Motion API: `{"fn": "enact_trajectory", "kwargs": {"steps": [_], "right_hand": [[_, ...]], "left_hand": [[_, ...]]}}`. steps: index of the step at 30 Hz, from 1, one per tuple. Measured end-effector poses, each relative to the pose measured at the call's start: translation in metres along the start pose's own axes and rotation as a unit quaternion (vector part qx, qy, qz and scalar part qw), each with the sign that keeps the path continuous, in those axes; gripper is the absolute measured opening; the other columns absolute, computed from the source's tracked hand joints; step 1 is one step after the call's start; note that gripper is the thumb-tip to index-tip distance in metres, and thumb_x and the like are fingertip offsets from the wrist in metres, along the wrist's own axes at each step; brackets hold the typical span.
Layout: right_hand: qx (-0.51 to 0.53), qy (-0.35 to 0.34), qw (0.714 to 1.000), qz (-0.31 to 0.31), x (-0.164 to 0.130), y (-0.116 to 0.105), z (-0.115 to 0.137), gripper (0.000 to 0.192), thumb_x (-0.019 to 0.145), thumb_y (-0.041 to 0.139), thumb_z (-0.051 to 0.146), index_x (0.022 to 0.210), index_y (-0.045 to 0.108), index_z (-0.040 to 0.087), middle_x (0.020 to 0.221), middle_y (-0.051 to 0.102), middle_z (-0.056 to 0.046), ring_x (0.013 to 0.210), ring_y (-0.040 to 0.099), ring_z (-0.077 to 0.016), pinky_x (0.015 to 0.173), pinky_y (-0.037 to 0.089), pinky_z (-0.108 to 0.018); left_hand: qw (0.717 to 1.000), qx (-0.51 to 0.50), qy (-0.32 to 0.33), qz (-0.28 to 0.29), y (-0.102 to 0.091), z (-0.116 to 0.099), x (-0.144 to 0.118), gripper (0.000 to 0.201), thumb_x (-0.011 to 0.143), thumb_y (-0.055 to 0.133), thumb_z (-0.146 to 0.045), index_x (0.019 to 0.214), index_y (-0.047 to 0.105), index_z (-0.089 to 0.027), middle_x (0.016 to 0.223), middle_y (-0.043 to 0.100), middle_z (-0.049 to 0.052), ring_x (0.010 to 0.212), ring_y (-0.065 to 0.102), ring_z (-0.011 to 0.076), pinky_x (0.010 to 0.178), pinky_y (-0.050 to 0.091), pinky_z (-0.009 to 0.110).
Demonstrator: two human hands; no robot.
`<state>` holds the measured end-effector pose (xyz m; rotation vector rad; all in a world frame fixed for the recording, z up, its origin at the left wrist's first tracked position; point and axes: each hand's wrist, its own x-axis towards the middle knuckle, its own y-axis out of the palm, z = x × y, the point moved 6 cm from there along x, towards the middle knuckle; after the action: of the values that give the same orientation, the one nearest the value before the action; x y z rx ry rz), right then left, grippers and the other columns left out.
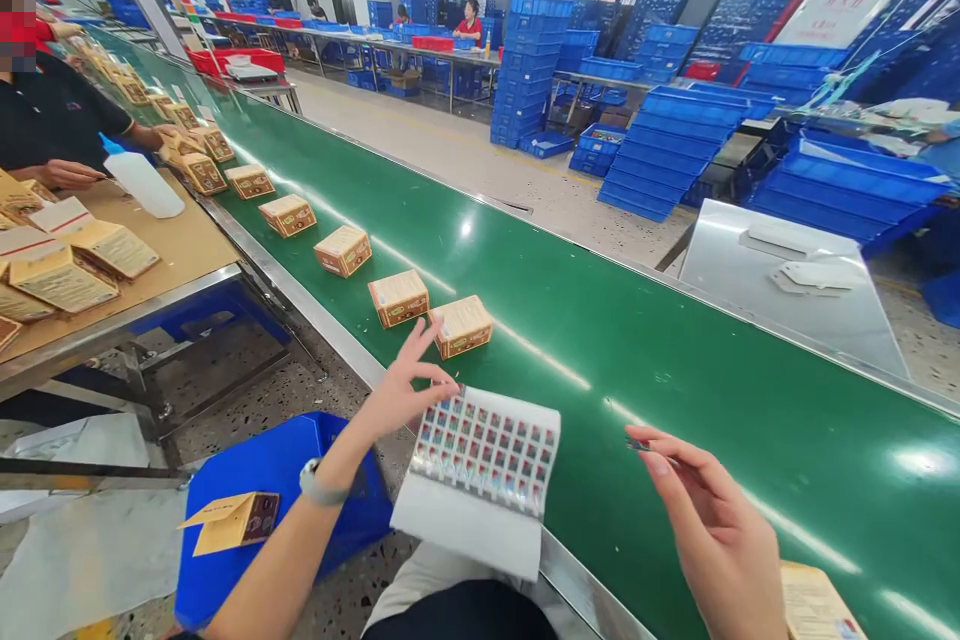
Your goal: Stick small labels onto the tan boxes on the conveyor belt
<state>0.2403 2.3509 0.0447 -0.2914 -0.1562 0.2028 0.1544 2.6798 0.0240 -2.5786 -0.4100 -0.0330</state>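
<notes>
A: What's at the far left?
B: A table [196, 238] with folded cartons [67, 278] and a white bottle [148, 185] with a blue tip. A co-worker's hand [71, 174] rests near the bottle.

A: And below that?
B: A blue bin [304, 435], with one open-flapped carton [259, 518] lying in it.

A: Where is the person's left hand [397, 398]?
B: Right of the bin, a grey band [322, 484] on its wrist. Thumb and index finger are pinched on the upper left corner of the sticker sheet [487, 450]; the other fingers are spread. I can't tell whether they touch the nearest box [463, 328] behind them.

A: And the sheet itself?
B: Tilted above the near edge of the green belt [600, 360], rows of small dark and red stickers showing. A row of boxes runs up the belt beyond it.

A: Further right?
B: The right hand [724, 515], over the belt, well apart from the sheet. Its thumb and fingers are closed on a small dark sticker [637, 443]. Another box [816, 602] shows beside that hand, at the lower right.
</notes>
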Motion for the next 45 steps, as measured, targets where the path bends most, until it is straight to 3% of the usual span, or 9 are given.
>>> {"fn": "enact_trajectory", "kwargs": {"steps": [5,9,12,19,25,28,32,38,45], "right_hand": [[0.025,0.023,0.999,0.017,0.007,0.016,-0.009,0.032,0.085,0.067,0.051,0.099,0.069,0.023,0.115,0.073,-0.008,0.108,0.068,-0.0262,0.097,0.054,-0.041],[0.051,0.043,0.998,0.01,0.017,0.016,-0.029,0.035,0.083,0.07,0.052,0.102,0.07,0.022,0.114,0.073,-0.009,0.105,0.069,-0.0264,0.096,0.054,-0.043],[0.111,0.055,0.992,0.005,0.035,0.025,-0.038,0.035,0.084,0.069,0.051,0.101,0.07,0.021,0.112,0.074,-0.01,0.101,0.07,-0.0259,0.096,0.054,-0.046],[0.184,0.063,0.971,0.137,0.117,0.113,-0.034,0.038,0.074,0.077,0.054,0.094,0.073,0.022,0.121,0.071,-0.008,0.117,0.062,-0.0242,0.105,0.045,-0.04],[0.179,0.099,0.957,0.205,0.158,0.162,-0.041,0.048,0.065,0.08,0.059,0.088,0.073,0.017,0.091,0.077,-0.008,0.08,0.07,-0.0231,0.071,0.055,-0.034],[0.172,0.119,0.961,0.179,0.156,0.159,-0.051,0.048,0.065,0.078,0.06,0.084,0.072,0.016,0.081,0.076,-0.007,0.068,0.067,-0.0205,0.059,0.051,-0.03],[0.166,0.13,0.969,0.128,0.142,0.142,-0.058,0.045,0.069,0.075,0.059,0.085,0.07,0.017,0.084,0.076,-0.007,0.071,0.068,-0.0218,0.061,0.052,-0.031],[0.155,0.116,0.978,0.083,0.127,0.125,-0.055,0.037,0.071,0.072,0.056,0.077,0.064,0.02,0.119,0.072,-0.012,0.099,0.069,-0.0279,0.075,0.055,-0.035],[0.136,0.095,0.984,0.067,0.121,0.11,-0.059,0.04,0.073,0.07,0.059,0.076,0.06,0.02,0.123,0.07,-0.015,0.101,0.069,-0.0294,0.078,0.056,-0.039]], "left_hand": [[0.999,-0.011,-0.012,0.039,-0.01,0.026,0.039,0.032,0.084,0.068,-0.05,0.075,0.076,-0.021,0.163,0.03,0.002,0.149,0.028,0.0353,0.12,0.027,0.049],[0.994,-0.024,0.003,0.104,0.018,0.016,0.028,0.029,0.084,0.069,-0.047,0.078,0.078,-0.021,0.16,0.037,0.005,0.138,0.046,0.0324,0.112,0.041,0.045],[0.987,-0.037,0.019,0.152,0.042,0.004,0.009,0.025,0.082,0.072,-0.046,0.079,0.08,-0.023,0.159,0.039,0.004,0.14,0.044,0.0318,0.113,0.039,0.044],[0.984,-0.046,0.035,0.17,0.068,-0.005,0.008,0.025,0.085,0.069,-0.047,0.082,0.08,-0.024,0.164,0.026,-0.002,0.15,0.027,0.0332,0.121,0.026,0.045],[0.983,-0.077,0.039,0.162,0.072,-0.002,0.027,0.023,0.083,0.072,-0.043,0.084,0.08,-0.022,0.161,0.034,0.003,0.147,0.031,0.0347,0.12,0.029,0.043],[0.981,-0.091,0.042,0.169,0.075,-0.007,0.033,0.021,0.084,0.072,-0.04,0.082,0.08,-0.021,0.16,0.036,0.004,0.138,0.047,0.0321,0.108,0.043,0.037],[0.975,-0.117,0.05,0.184,0.082,-0.016,0.035,0.018,0.084,0.072,-0.036,0.082,0.081,-0.02,0.16,0.037,0.003,0.128,0.056,0.0301,0.097,0.05,0.033],[0.97,-0.132,0.047,0.199,0.095,-0.017,0.032,0.016,0.083,0.072,-0.036,0.082,0.081,-0.023,0.159,0.037,0.001,0.137,0.048,0.0326,0.102,0.047,0.035],[0.965,-0.134,0.05,0.22,0.11,-0.021,0.029,0.018,0.082,0.073,-0.04,0.081,0.081,-0.024,0.16,0.035,-0.002,0.149,0.031,0.0308,0.118,0.033,0.036]]}}
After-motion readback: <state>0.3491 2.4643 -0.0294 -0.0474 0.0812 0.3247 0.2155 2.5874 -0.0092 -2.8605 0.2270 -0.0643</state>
